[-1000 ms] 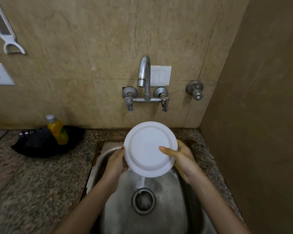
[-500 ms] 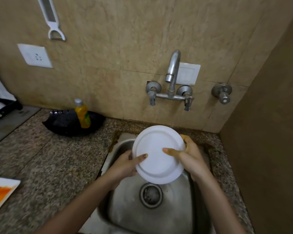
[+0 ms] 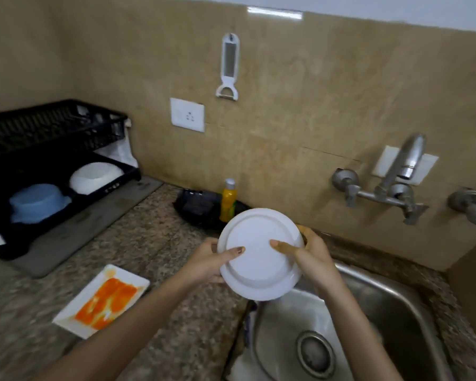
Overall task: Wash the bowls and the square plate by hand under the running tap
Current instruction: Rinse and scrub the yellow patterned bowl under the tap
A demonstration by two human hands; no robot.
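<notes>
A round white bowl (image 3: 259,257) is held with its underside toward me, above the left edge of the steel sink (image 3: 390,306). My left hand (image 3: 208,264) grips its left rim and my right hand (image 3: 312,255) grips its right rim. A white square plate (image 3: 102,299) smeared with orange sauce lies on the granite counter to the left. In the black dish rack (image 3: 52,171) a white bowl (image 3: 95,176) and a blue bowl (image 3: 37,202) rest upside down. The tap (image 3: 404,166) is on the wall at the right; I see no water stream.
A yellow soap bottle (image 3: 227,202) stands in a black tray (image 3: 198,204) against the wall. A grey mat (image 3: 80,232) lies under the rack. A white peeler (image 3: 228,67) hangs on the wall above a socket (image 3: 187,115). A side wall closes the right.
The view has swung left, bringing the dish rack and square plate into sight. The bowl, still in both hands, has moved left from over the drain to the sink's left edge.
</notes>
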